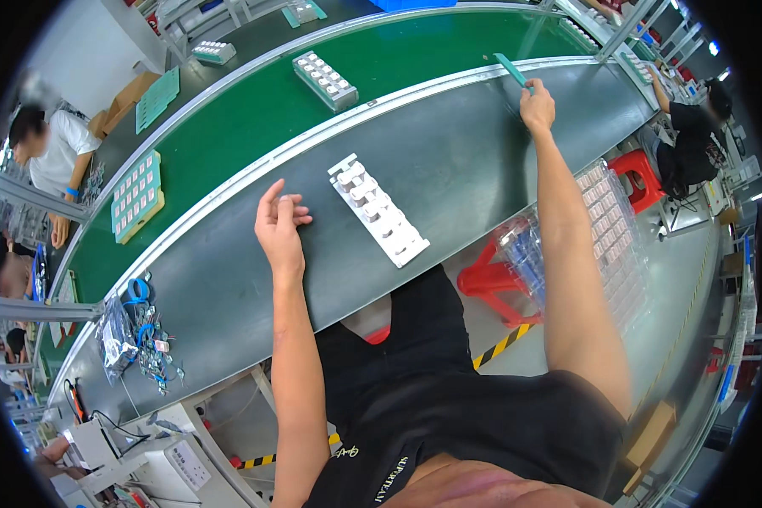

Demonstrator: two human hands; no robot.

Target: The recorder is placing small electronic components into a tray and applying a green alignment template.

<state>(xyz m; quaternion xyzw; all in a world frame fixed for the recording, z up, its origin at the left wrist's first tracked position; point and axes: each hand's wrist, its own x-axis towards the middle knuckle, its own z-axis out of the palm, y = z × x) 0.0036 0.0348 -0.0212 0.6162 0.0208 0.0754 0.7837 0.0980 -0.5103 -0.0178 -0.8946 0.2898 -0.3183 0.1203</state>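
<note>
My right hand [537,107] reaches out to the far right and grips one end of a thin green strip [510,69], whose other end points toward the conveyor edge. My left hand [279,222] hovers over the dark worktop with its fingers apart and loosely bent; nothing shows in it. Between the hands, closer to the left one, a long white tray [406,247] lies slanted on the worktop. Several white rounded parts [369,201] sit in a row along it. Neither hand touches this tray.
Beyond the worktop [229,288] runs a green conveyor [237,127] carrying a grey tray of white parts [326,80] and a pale green tray [138,199]. Bagged parts and cables [135,334] lie at left. A clear-covered tray stack [605,220] and red stool [495,284] stand right. Co-workers sit on both sides.
</note>
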